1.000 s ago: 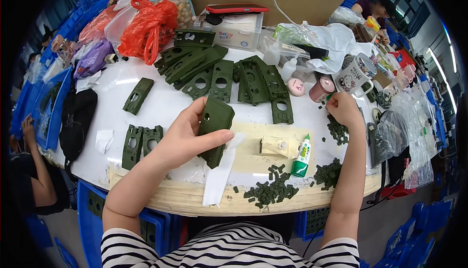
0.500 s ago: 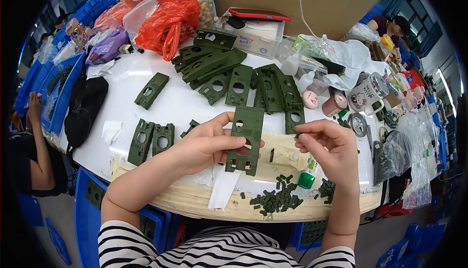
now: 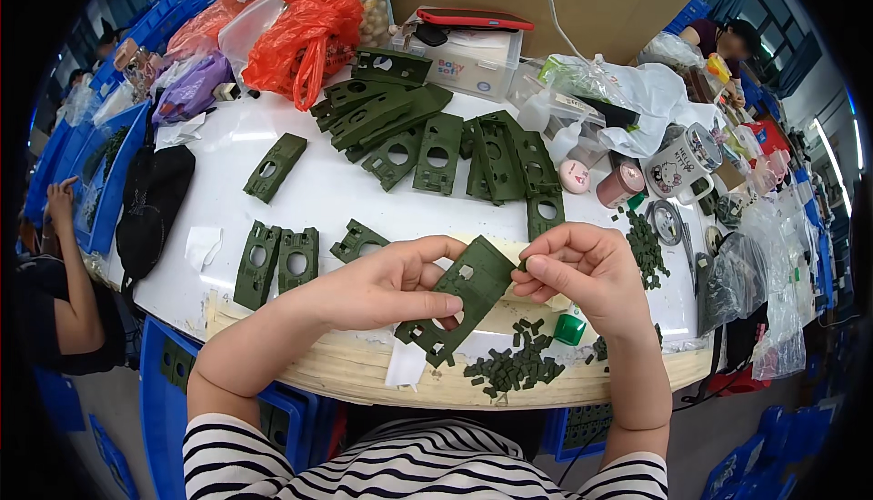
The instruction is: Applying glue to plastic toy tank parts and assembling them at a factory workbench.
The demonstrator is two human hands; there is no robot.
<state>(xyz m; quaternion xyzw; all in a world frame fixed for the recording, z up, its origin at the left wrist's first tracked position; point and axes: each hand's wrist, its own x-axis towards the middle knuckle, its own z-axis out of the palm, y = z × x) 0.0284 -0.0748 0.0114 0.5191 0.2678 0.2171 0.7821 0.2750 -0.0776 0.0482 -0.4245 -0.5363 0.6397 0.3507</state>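
Observation:
My left hand grips a dark green plastic model tank hull, thumb on its face beside the round hole. The hull is tilted, its upper end leaning right. At that end my right hand pinches a tiny dark green part between thumb and fingertips; whether it touches the hull I cannot tell. Below the hands lies a heap of small green parts. A green-bottomed bottle stands beside it, partly hidden by my right hand. One more hull lies behind my left forearm.
Several green hulls are piled at the table's back. Two hulls lie at the left. A second heap of parts, a mug and a pink jar stand right. A red bag sits far left. Another person's hand shows left.
My left hand has tilted the hull from upright, its upper end now leaning right. My right hand has moved left with the small part, close to the hull's edge. The view has shifted slightly.

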